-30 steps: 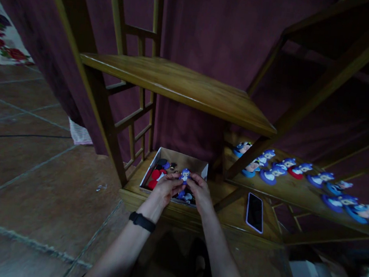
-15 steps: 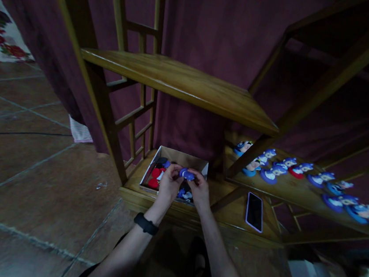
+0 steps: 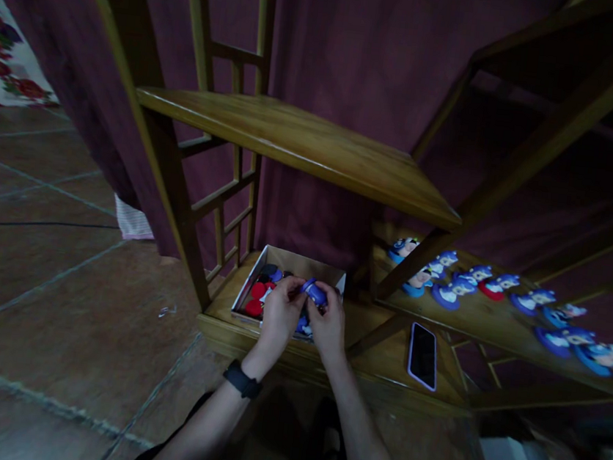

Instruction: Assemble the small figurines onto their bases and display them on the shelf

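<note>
Between my two hands is a small purple figurine [image 3: 314, 291], held over an open cardboard box [image 3: 307, 265]. My left hand [image 3: 281, 308], below a dark wristband, pinches it from the left side. My right hand [image 3: 329, 321] has its fingers closed round the other side. Fingers cover part of the figurine, so its details are hidden. Inside the box lie red round pieces [image 3: 255, 298] at the left, with purple, black and white parts around them. My hands block the view of the middle of the box.
Several figurines on blue, purple and red bases [image 3: 449, 290] stand on the shelf to the right. A phone [image 3: 423, 355] lies on the lower board, right of my hands. A wooden shelf board [image 3: 305, 141] extends above the box, and slanted posts frame it.
The purple figurine has been turned and tilted between my fingers. My right hand has shifted slightly round it, while the box, phone and shelf figurines stay where they were.
</note>
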